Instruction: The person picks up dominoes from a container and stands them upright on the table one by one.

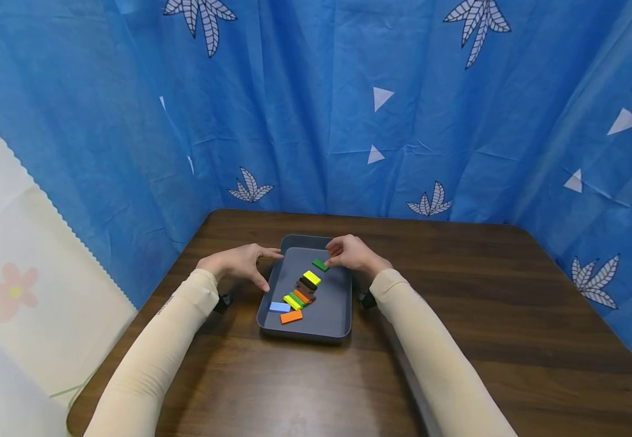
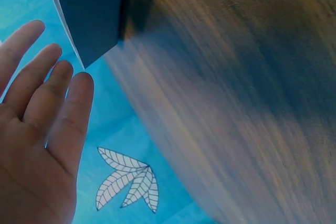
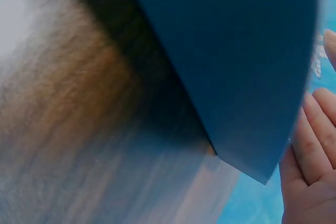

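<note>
A dark grey tray (image 1: 333,306) holds several small flat coloured blocks. My left hand (image 1: 242,262) is at the tray's left side, thumb and fingers spread apart, fingertips right at the rim. In the left wrist view its fingers are loosely extended beside the tray wall (image 2: 89,14). Over the right rim reaches my right hand (image 1: 353,254), fingers bent a little, thumb tip overlapping the end of a dark green block (image 1: 319,264). The right wrist view has the tray's outer wall (image 3: 231,77) hiding that block. Neither hand grips anything.
Below the green block, a yellow block (image 1: 312,277) heads a close row of black, brown, orange, green and yellow ones. A light blue block (image 1: 279,307) and an orange block (image 1: 291,317) lie near the tray's front. Blue curtains (image 1: 305,121) hang behind the wooden table (image 1: 458,291).
</note>
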Available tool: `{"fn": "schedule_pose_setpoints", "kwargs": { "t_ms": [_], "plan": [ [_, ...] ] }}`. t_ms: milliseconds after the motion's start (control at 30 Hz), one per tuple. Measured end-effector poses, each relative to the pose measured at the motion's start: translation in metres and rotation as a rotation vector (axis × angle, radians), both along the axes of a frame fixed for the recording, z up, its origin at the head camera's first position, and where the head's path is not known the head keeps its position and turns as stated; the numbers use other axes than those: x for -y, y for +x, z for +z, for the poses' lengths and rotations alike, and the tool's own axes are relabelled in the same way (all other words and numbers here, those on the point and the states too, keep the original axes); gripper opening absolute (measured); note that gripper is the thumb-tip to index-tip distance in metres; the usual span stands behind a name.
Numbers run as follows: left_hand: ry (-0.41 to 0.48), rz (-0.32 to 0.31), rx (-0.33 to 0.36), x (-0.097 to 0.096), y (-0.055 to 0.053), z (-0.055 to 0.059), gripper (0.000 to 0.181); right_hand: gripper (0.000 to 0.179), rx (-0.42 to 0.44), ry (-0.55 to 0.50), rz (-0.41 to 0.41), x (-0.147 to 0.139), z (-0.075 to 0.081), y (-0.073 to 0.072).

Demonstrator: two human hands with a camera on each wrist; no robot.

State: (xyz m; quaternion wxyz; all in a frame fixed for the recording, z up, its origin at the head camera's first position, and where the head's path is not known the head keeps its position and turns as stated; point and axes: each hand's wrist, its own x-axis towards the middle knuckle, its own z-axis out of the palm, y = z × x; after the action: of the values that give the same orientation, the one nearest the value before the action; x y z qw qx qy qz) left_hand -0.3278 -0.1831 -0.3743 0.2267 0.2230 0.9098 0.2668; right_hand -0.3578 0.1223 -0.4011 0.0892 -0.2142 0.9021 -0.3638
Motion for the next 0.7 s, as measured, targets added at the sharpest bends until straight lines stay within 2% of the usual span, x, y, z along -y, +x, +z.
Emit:
{"fn": "schedule_pose_setpoints", "kwargs": {
  "t_ms": [267,533,700],
  "plan": [
    [-0.036,-0.016,-0.02,0.0,0.0,-0.005,0.086,0.048,-0.01,0.03,-0.037,0.0,-0.006,0.0],
    [-0.056,0.01,-0.027,-0.001,0.001,-0.01,0.085,0.045,-0.023,0.005,-0.042,0.003,-0.014,-0.002],
    [-0.068,-0.006,-0.054,-0.004,0.003,-0.011,0.085,0.041,-0.083,0.05,-0.083,0.006,-0.018,-0.001]
  ]
}}
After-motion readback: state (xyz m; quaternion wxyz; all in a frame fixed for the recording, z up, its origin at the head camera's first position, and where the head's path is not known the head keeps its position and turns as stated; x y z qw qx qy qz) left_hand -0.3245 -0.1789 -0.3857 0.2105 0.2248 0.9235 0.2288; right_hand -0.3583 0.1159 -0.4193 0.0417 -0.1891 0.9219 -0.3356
